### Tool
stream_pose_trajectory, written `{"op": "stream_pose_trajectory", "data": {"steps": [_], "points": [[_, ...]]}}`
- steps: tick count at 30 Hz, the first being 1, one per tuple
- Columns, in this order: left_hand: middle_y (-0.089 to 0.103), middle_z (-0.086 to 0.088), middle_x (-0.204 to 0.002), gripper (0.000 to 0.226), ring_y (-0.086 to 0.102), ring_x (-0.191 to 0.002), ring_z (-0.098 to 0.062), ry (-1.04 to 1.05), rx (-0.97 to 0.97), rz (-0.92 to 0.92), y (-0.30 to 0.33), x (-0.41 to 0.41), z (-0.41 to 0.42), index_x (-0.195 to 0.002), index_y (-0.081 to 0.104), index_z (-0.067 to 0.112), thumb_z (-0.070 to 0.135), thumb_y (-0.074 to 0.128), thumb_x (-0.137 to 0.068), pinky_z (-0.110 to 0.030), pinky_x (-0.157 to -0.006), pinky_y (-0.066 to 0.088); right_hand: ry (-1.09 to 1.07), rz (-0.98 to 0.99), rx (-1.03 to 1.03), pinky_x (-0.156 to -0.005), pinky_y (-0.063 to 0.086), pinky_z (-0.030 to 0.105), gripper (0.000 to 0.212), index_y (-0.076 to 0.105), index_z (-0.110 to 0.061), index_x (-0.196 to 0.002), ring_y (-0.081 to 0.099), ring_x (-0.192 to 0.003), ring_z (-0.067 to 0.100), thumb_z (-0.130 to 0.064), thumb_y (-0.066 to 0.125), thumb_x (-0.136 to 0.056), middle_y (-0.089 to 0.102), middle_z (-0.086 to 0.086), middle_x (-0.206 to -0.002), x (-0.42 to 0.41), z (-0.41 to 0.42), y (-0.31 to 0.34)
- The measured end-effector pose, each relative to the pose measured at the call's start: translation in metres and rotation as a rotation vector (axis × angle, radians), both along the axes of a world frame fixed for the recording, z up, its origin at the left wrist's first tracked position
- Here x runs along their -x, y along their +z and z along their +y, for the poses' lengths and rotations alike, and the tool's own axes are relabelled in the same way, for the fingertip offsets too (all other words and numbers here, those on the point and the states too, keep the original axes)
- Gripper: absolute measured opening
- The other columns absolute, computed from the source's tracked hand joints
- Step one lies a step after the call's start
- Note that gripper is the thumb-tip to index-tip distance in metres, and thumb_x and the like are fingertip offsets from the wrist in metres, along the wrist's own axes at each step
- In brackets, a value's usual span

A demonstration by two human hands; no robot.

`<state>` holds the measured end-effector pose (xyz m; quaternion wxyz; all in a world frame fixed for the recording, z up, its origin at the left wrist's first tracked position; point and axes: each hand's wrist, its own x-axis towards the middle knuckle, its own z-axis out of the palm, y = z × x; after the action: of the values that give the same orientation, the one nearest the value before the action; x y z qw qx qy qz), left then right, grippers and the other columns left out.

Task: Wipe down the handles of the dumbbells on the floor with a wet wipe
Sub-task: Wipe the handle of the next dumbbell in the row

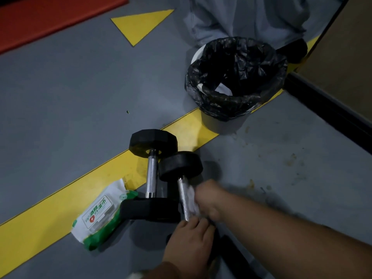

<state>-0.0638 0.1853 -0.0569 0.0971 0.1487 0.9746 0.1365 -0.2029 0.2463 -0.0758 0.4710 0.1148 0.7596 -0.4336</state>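
Left hand (190, 241) on dumbbell end; wet wipe (192, 202) under right-hand fingers (203, 195)

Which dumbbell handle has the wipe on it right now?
The right-hand dumbbell's handle, nearer the bin: the right hand holds the white wipe against it. The left dumbbell's handle, beside the wipes pack, is bare.

- A white bin (213, 122) lined with a black bag (237, 77) stands on the grey floor (70, 93), over a yellow stripe (60, 200).
- A yellow triangle (141, 25) is painted farther off.
- A red mat (50, 17) lies at the top left corner.
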Motion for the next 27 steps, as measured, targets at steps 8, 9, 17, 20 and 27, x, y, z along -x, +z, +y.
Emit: {"op": "stream_pose_trajectory", "data": {"steps": [8, 9, 17, 20, 27], "points": [[0.061, 0.001, -0.093, 0.059, 0.055, -0.079, -0.022, 0.011, -0.033, -0.023, 0.006, -0.002, -0.001, -0.108, 0.069, 0.019, 0.051, 0.061, -0.060, -0.031, -0.060, 0.044, -0.326, -0.086, 0.193, -0.054, 0.043, 0.038, 0.023, 0.054, 0.009, -0.065, 0.052, -0.051, 0.031, 0.022, 0.041, -0.078, 0.050, 0.023, -0.060, 0.018, -0.004, 0.004], [0.060, 0.000, -0.091, 0.057, 0.055, -0.078, -0.023, 0.013, -0.035, -0.023, 0.004, -0.002, -0.002, -0.107, 0.069, 0.018, 0.051, 0.061, -0.060, -0.031, -0.059, 0.045, -0.315, -0.100, 0.194, -0.052, 0.042, 0.036, 0.023, 0.054, 0.008, -0.065, 0.051, -0.050, 0.029, 0.022, 0.041, -0.077, 0.050, 0.023, -0.062, 0.015, -0.002, 0.003], [0.067, -0.020, -0.078, 0.046, 0.062, -0.079, -0.036, 0.129, 0.251, -0.264, 0.008, 0.024, 0.054, -0.085, 0.076, 0.003, 0.021, 0.035, -0.074, -0.046, -0.063, 0.053, 0.036, -0.225, 0.134, -0.066, 0.051, 0.033, 0.031, 0.066, -0.005, -0.080, 0.059, -0.070, 0.026, 0.018, 0.045, -0.079, 0.061, 0.019, -0.077, -0.002, 0.029, -0.006], [0.057, -0.029, -0.125, 0.049, 0.047, -0.124, -0.045, 0.074, 0.340, -0.222, 0.000, 0.030, 0.059, -0.132, 0.053, -0.008, 0.015, 0.036, -0.093, -0.062, -0.094, 0.042, 0.044, -0.188, 0.134, -0.065, 0.054, 0.032, 0.035, 0.071, -0.002, -0.081, 0.062, -0.070, 0.028, 0.017, 0.042, -0.079, 0.066, 0.018, -0.075, 0.003, 0.028, -0.002], [0.069, -0.007, -0.087, 0.034, 0.063, -0.079, -0.023, -0.181, 0.069, 0.001, 0.001, 0.020, 0.021, -0.095, 0.076, 0.014, 0.019, 0.044, -0.082, -0.030, -0.067, 0.055, -0.079, -0.151, 0.164, -0.050, 0.046, 0.024, 0.029, 0.067, -0.001, -0.069, 0.056, -0.049, 0.018, 0.017, 0.045, -0.075, 0.058, 0.012, -0.058, -0.016, 0.038, 0.008]]}}
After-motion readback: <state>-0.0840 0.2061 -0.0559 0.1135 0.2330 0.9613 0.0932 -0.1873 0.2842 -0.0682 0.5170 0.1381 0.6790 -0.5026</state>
